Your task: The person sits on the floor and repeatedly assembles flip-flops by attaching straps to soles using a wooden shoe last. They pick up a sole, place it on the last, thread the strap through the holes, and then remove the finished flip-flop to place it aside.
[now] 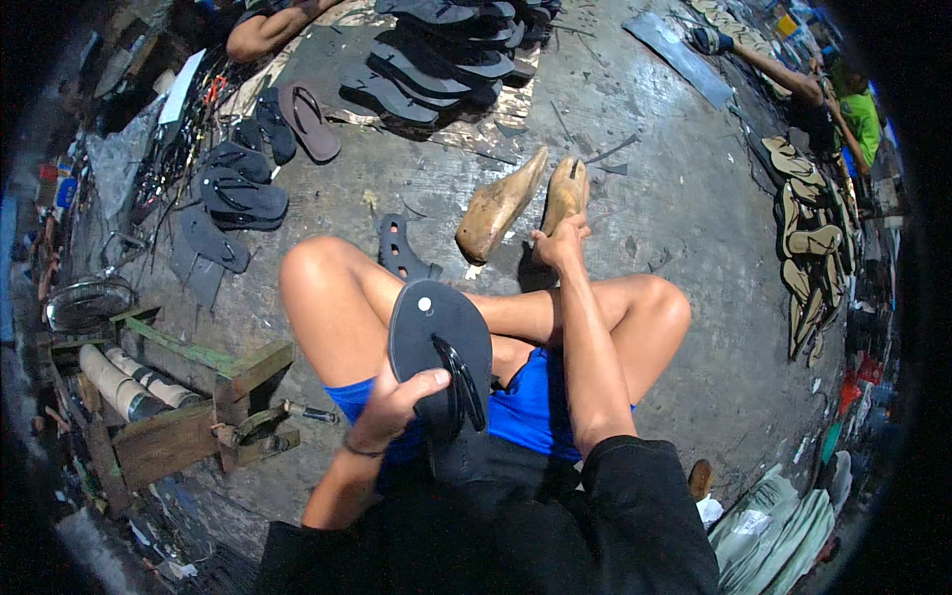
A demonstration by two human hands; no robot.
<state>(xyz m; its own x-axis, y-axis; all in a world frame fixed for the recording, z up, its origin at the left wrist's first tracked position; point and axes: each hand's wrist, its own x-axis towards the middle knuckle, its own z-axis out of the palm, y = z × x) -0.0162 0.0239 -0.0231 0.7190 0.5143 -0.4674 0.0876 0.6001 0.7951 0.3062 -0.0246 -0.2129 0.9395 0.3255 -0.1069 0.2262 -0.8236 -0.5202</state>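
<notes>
My left hand (385, 407) is closed around a black flip-flop (416, 337), its thumb lying over the sole beside the shiny strap. The flip-flop is held up over my lap with its toe end away from me, and a white round dot shows near the toe. Farther out, my right hand (562, 244) is wrapped around the near end of a wooden shoe last (567, 188) that has a dark slot at its far tip. A second wooden last (493, 210) lies on the floor just left of it.
Grey sandal soles (397, 94) are piled at the far side. Several dark flip-flops (243, 195) lie left, beige sandals (808, 238) right. A dark piece with holes (400, 250) is beyond my left knee. A wooden frame (164, 446) stands at left. Other people's limbs (270, 35) show at the far edges.
</notes>
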